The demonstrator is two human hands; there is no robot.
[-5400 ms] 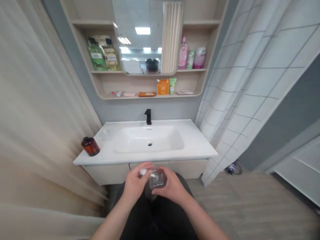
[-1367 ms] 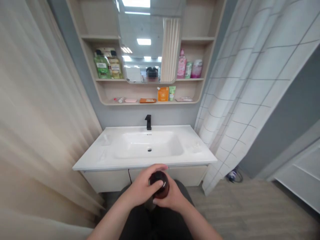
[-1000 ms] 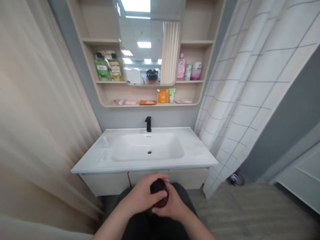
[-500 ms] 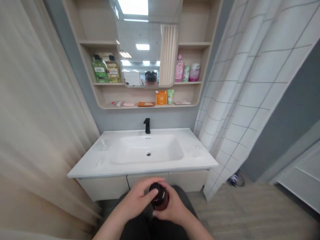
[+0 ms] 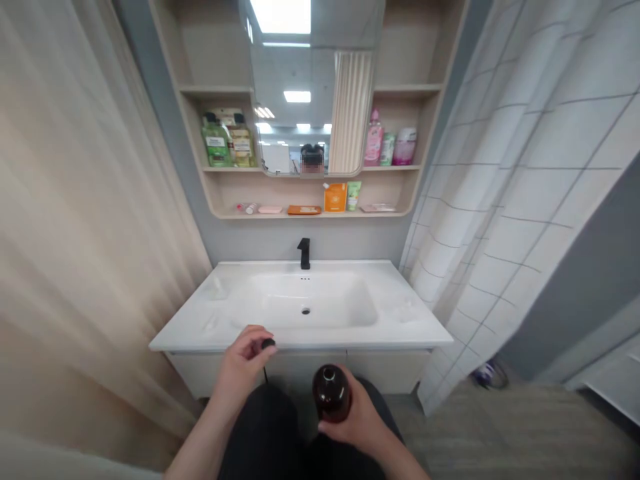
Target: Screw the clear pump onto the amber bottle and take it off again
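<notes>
My right hand [image 5: 357, 413] is wrapped round a dark brown bottle [image 5: 331, 395], held upright above my lap. The bottle's mouth shows uncovered at the top. To the left, my left hand [image 5: 245, 360] pinches a small black cap [image 5: 269, 343] between thumb and fingers, near the front edge of the white washbasin [image 5: 240, 337]. Bottle and cap are well apart.
A black faucet [image 5: 305, 253] stands behind the basin. Above it hangs a mirror cabinet [image 5: 215, 215] with bottles, tubes and an orange pouch [image 5: 335, 197] on its shelves. Curtains flank both sides: a beige one [image 5: 90, 233] and a white checked one [image 5: 465, 233].
The black cap has come off the bottle, and my left hand has carried it left and up. My right hand still grips the bottle. The camera view has shifted slightly.
</notes>
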